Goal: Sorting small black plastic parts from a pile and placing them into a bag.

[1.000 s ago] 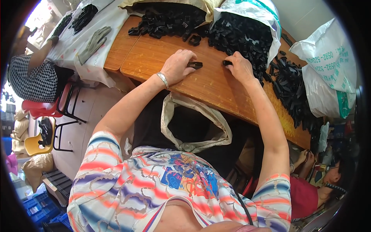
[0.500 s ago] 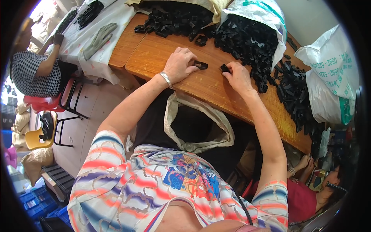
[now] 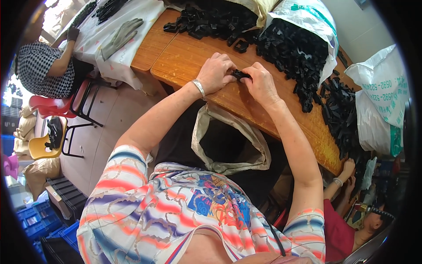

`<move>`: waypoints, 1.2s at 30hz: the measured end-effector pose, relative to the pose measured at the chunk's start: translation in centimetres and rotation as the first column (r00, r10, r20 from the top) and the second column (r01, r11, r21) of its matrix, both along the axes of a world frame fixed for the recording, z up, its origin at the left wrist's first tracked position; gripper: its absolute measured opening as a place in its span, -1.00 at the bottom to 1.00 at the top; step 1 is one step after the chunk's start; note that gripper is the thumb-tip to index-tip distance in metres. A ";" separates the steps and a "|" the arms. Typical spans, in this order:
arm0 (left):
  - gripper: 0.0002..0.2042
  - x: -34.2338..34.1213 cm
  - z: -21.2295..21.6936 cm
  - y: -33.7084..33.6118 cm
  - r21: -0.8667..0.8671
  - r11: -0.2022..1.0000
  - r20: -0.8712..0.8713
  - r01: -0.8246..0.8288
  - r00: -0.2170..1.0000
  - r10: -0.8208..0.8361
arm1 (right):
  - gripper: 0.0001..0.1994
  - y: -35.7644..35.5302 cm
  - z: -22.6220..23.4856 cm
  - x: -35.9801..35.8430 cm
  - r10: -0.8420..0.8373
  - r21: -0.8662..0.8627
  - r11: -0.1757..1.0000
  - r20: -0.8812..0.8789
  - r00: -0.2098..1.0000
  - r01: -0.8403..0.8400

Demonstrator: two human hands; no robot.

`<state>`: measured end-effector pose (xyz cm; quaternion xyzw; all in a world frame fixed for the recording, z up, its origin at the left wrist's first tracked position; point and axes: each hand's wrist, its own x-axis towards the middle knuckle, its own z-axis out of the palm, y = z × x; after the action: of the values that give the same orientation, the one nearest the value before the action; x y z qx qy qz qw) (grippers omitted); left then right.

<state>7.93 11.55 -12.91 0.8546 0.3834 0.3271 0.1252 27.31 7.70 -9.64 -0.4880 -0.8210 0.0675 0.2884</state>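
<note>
Over the near edge of the wooden table (image 3: 184,55), my two hands meet at a small black plastic part (image 3: 240,74). My left hand (image 3: 215,72), with a silver bracelet at its wrist, pinches one end. The fingers of my right hand (image 3: 261,84) close on the other end, where a second small black piece is mostly hidden by the fingertips. Beyond my hands lies a pile of black plastic frames (image 3: 215,24). To its right, a larger heap of black plastic pieces (image 3: 288,48) spills from a white sack (image 3: 323,26).
Below the table edge, an open woven sack (image 3: 200,132) sits at my lap. Slim black pieces (image 3: 340,114) lie near another white sack (image 3: 380,92) at right. One co-worker (image 3: 46,70) sits at far left near a grey glove (image 3: 121,39); another person (image 3: 340,229) is at lower right.
My right hand has moved left and my left hand slightly right, bringing the black pieces together. The co-worker's hands at lower right have moved up toward the table edge.
</note>
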 end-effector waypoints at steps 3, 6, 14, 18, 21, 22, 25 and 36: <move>-0.76 -0.2 0.0 0.1 -0.008 1.000 -0.012 0.011 1.000 -0.011 | -0.84 -0.7 0.4 -0.8 -0.023 -0.038 0.999 0.230 0.973 0.032; -0.77 -0.2 0.0 0.3 -0.007 1.000 -0.019 0.016 1.000 -0.016 | -0.80 -1.6 -0.4 -1.4 -0.058 0.132 0.991 0.357 0.932 0.011; -0.80 0.0 0.1 0.1 -0.026 1.000 0.004 0.003 1.000 -0.003 | -0.81 -1.3 -1.4 -2.4 -0.079 0.161 0.987 0.623 0.778 -0.028; -0.79 -0.1 0.5 0.3 -0.041 0.999 -0.051 -0.007 0.999 0.005 | -0.80 -1.6 -1.0 -3.1 -0.110 0.151 0.988 0.618 0.779 0.020; -0.77 -0.2 0.3 0.4 -0.060 0.998 -0.093 -0.005 0.996 0.000 | -0.81 -1.5 -1.1 -3.0 -0.143 0.133 0.988 0.599 0.788 0.078; -0.76 0.0 0.5 0.3 -0.086 0.996 -0.115 0.000 0.993 -0.010 | -0.82 -1.6 -1.7 -2.4 -0.169 0.154 0.982 0.473 0.865 0.107; -0.77 -0.5 2.1 0.8 -0.283 0.944 -0.071 0.170 0.978 -0.197 | -0.86 -2.7 -2.5 -0.7 -0.182 0.140 0.978 0.217 0.959 0.154; -0.68 4.1 2.7 7.1 0.096 0.978 -0.141 -0.186 0.970 0.199 | -0.70 -16.6 -5.9 -2.2 0.078 -0.317 0.947 0.071 0.994 -0.051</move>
<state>12.04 18.63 -10.22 0.8399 0.4591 0.2881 0.0284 25.16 -8.85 -15.52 -0.5030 -0.8266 0.1867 0.1702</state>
